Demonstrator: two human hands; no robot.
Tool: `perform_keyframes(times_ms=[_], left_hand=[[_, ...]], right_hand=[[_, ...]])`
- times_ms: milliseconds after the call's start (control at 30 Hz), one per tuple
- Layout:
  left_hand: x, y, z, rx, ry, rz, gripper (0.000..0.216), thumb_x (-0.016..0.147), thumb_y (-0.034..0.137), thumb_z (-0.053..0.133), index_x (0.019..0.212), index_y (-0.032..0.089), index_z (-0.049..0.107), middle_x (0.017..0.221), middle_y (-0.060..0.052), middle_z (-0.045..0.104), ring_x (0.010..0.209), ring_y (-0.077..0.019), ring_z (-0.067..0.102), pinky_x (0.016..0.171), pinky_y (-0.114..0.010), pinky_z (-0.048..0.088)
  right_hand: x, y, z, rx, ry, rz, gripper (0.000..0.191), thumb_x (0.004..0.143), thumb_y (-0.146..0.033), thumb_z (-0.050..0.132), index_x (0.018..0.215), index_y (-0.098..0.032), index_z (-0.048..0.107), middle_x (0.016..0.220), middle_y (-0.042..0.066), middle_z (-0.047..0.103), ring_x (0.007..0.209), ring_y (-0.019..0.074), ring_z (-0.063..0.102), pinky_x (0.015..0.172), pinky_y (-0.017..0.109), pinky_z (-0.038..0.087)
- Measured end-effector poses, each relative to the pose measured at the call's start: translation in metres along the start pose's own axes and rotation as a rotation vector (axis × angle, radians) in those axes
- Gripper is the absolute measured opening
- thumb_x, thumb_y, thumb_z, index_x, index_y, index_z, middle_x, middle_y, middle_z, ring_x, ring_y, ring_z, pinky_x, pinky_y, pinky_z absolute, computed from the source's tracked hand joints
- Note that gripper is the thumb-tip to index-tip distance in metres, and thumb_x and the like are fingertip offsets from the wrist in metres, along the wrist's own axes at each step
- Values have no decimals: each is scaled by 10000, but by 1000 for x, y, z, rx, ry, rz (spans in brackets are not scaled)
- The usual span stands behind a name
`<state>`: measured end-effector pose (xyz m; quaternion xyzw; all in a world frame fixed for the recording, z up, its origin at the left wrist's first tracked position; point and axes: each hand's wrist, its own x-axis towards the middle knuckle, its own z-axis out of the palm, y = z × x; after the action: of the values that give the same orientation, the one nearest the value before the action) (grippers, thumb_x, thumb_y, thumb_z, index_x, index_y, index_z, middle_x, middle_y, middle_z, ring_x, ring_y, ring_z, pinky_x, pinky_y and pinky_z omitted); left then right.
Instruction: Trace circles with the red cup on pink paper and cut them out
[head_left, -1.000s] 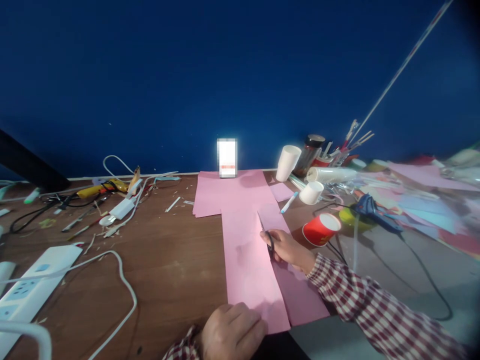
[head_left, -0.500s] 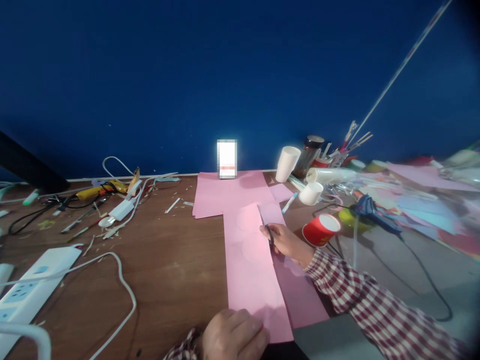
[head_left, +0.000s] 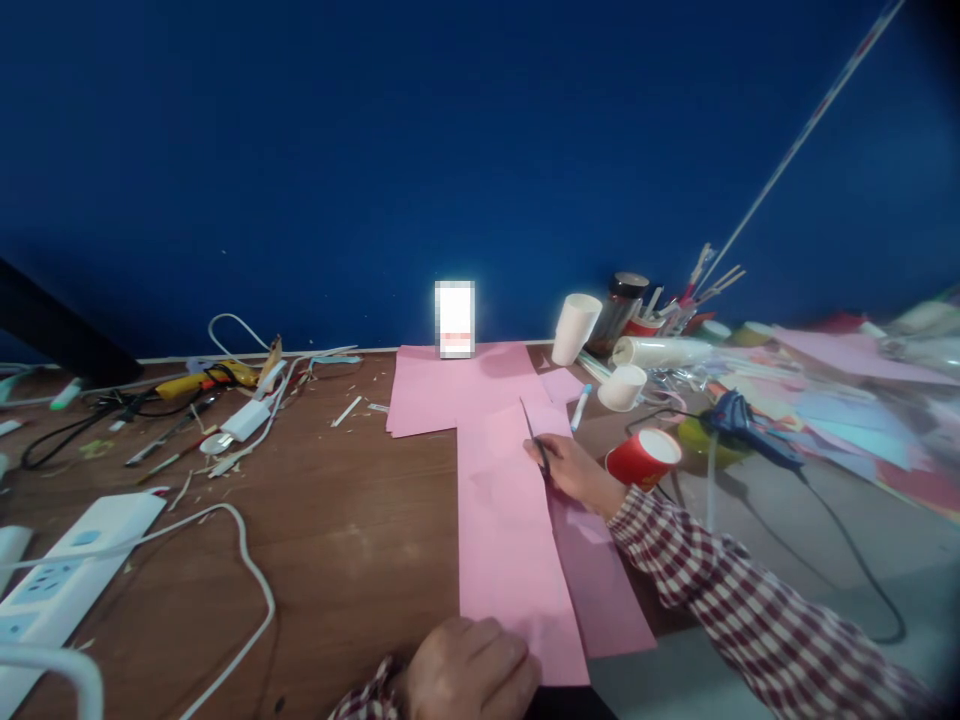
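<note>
A long pink paper sheet [head_left: 506, 530] lies lengthwise on the brown table [head_left: 352, 530], cut along most of its length. My right hand [head_left: 574, 470] is closed on dark scissors [head_left: 536, 445] whose blades point away from me near the sheet's far end. My left hand [head_left: 469, 670] presses down on the sheet's near edge, fingers curled. The strip to the right of the cut [head_left: 600, 590] lies flat on the table.
More pink sheets [head_left: 450, 385] lie at the back by a small lit screen [head_left: 454, 318]. Right: red cup [head_left: 643, 458], white cups [head_left: 576, 325], blue pen [head_left: 580, 405], glue gun [head_left: 742, 420], coloured papers. Left: white power strip [head_left: 67, 575], cables, tools.
My right hand and the scissors have moved farther away along the sheet, lengthening the cut. The left hand has stayed at the near edge.
</note>
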<state>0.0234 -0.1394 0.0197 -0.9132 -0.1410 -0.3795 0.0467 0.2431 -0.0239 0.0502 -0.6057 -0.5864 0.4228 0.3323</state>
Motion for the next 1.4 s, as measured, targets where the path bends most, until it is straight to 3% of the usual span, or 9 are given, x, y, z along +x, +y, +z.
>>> perform_keyframes(times_ms=[267,500,600,700,867,1000,1100,1267,1400], left_hand=[[3,-7,-9,72,-34,-97,136,835,118,517,900,127,636,683,-35,633,562,-131,547,462,-254,406],[-42,-33,-50,274,-70,-383,212,867,124,469,881,216,660,987,-45,676,952,-211,576,925,-445,415],[-69,-39,-64,408,-84,-586,312,828,93,476,1036,262,637,1334,-95,478,1252,-315,394,1003,-529,347],[-83,-42,-68,460,-78,-830,476,838,151,431,1311,207,431,1461,-166,266,1326,-352,282,999,-528,360],[-71,-51,-64,468,-154,-1082,561,863,419,434,1335,126,355,1094,-155,574,1017,-310,549,870,-452,451],[-54,-64,-67,469,-408,-1204,531,857,480,406,1235,113,474,977,-138,597,903,-296,562,833,-433,432],[-50,-70,-72,324,-470,-1270,423,837,486,428,1062,160,576,902,-100,608,859,-275,570,778,-394,437],[-53,-76,-74,199,-283,-1304,273,793,461,500,849,213,600,801,-38,618,761,-225,582,699,-334,439],[-46,-87,-70,23,165,-1325,265,765,446,579,860,203,623,800,-23,660,732,-184,601,654,-271,462]], right_hand=[[4,-8,-5,175,85,13,401,801,-565,483,714,-174,508,563,-36,481,441,71,341,412,209,263],[-26,-10,-16,257,20,43,404,789,-561,545,851,-163,559,603,-14,536,437,62,351,386,189,251],[-38,-7,-16,262,-32,60,392,805,-557,539,864,-171,569,605,-19,534,429,54,329,388,187,245],[-45,-9,-13,270,-69,66,392,797,-559,553,866,-174,576,599,-17,529,446,65,351,399,194,262],[-52,-15,-7,283,-139,73,358,803,-528,567,900,-184,577,599,-24,521,486,81,395,425,197,279],[-56,-15,-3,279,-178,96,372,830,-524,534,964,-178,558,609,-27,511,475,72,370,427,197,273],[-60,-13,-3,273,-192,95,378,829,-529,533,958,-175,553,622,-19,511,498,81,403,419,190,265],[-63,-6,-9,247,-212,71,358,851,-512,513,969,-177,548,633,-16,517,489,78,416,420,195,287],[-69,-4,-14,249,-253,70,361,835,-493,555,998,-171,540,642,-15,508,569,107,480,479,218,361]])
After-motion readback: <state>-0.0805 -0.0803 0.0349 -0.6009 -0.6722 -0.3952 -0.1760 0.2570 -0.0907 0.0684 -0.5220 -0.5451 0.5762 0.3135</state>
